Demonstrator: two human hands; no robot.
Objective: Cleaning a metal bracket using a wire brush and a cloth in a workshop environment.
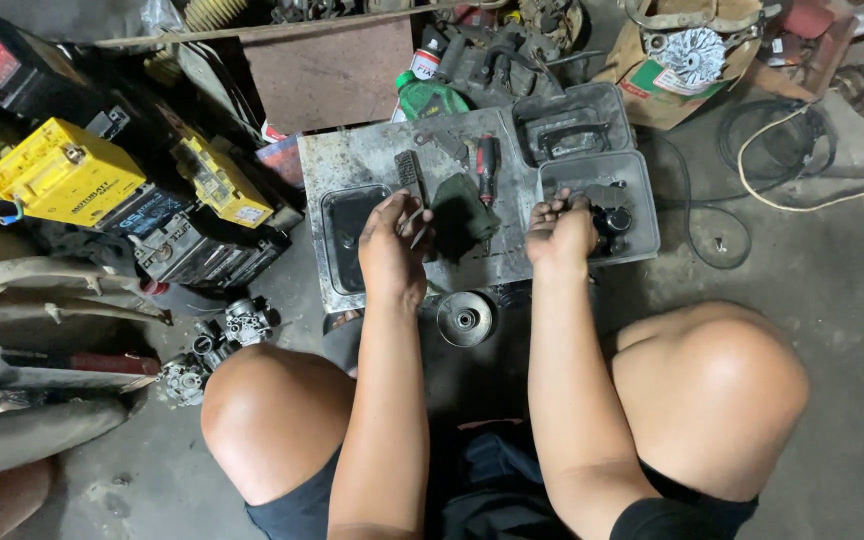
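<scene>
Knees: nearest to us were our two bare knees, spread wide as we squatted on the concrete floor, which kept the work low between them.
Worktop: a grimy metal sheet lay flat on the floor and served as our worktop.
Left hand: our left hand was curled at the sheet's near edge, its grip closed round a small dark part that we could not make out clearly.
Right hand: our right hand reached into the nearer grey tray, fingers bent onto a black engine part; whether that grip was fully closed, we could not tell.
Trays: we counted two grey plastic trays side by side, likely there to keep loose pieces together.
Tools: one red-handled screwdriver and one dark rag lay between our hands, within easy reach.
Pulley: one round metal pulley sat on the floor just below the sheet.
Batteries: two yellow-topped batteries stood off to the left, well apart.
</scene>
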